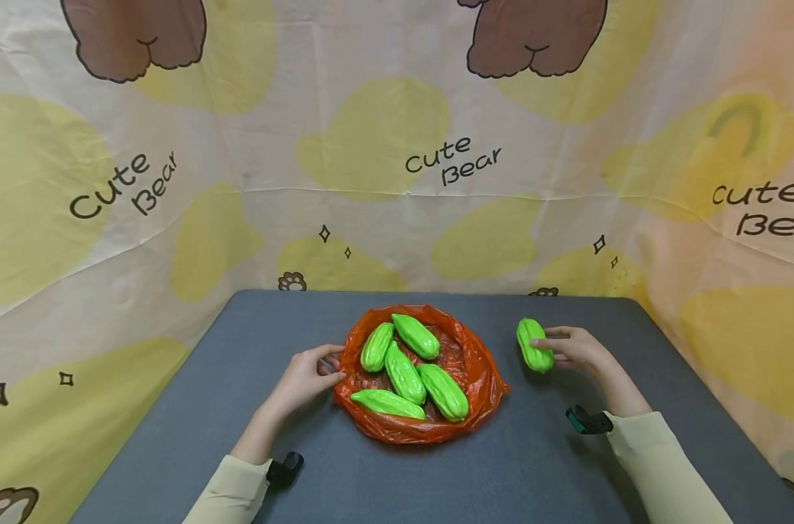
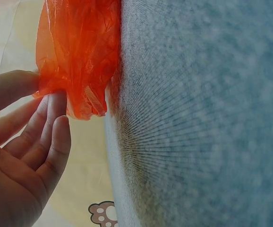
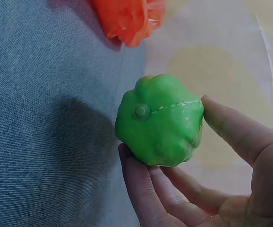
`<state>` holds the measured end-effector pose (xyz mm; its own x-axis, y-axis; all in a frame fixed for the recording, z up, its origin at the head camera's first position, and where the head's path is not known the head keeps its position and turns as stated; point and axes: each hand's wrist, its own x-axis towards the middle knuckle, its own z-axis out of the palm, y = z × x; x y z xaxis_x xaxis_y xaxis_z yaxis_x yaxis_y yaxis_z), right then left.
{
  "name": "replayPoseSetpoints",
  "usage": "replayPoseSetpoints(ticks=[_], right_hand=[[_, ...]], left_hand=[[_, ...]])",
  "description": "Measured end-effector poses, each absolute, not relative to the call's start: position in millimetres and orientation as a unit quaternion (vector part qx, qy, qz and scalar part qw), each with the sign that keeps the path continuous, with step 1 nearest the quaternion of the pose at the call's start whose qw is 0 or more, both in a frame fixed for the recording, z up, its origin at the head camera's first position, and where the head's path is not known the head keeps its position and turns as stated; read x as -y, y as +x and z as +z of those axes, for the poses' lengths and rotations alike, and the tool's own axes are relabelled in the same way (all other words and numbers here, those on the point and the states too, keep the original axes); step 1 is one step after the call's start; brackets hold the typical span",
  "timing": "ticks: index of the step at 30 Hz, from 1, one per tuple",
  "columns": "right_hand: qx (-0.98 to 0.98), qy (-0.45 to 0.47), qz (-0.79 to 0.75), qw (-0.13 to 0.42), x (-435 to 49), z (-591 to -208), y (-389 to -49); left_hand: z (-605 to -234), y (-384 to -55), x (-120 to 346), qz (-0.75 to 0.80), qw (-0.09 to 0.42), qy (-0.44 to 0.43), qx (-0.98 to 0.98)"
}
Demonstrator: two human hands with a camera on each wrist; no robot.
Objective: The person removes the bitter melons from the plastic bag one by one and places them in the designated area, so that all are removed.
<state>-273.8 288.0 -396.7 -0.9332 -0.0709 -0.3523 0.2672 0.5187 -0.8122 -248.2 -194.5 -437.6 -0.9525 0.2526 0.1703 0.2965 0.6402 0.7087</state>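
Five gourds: green ridged toy gourds (image 1: 406, 367) lie together on the orange plastic bag (image 1: 478, 375), which sits spread at the middle of the grey bench (image 1: 174, 422).
Sixth gourd: apart from the bag, to its right, on the bench (image 1: 534, 344).
Right hand: (image 1: 576, 349) fingers (image 3: 141, 189) and thumb curled round the sixth gourd, holding it.
Left hand: (image 1: 305, 378) thumb and fingers (image 2: 56, 109) pinching the bag's left edge.
Backdrop: cloth with bears and "Cute Bear" lettering (image 1: 452, 160).
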Motion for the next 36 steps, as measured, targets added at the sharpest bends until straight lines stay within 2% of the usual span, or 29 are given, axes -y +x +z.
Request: replayPoseSetpoints(ticks=[36], right_hand=[[-0.852, 0.075, -0.479, 0.197, -290.0, -418.6, -278.4]], left_hand=[[-437.7, -247.7, 194.8, -0.399, 0.028, -0.145, 0.905]])
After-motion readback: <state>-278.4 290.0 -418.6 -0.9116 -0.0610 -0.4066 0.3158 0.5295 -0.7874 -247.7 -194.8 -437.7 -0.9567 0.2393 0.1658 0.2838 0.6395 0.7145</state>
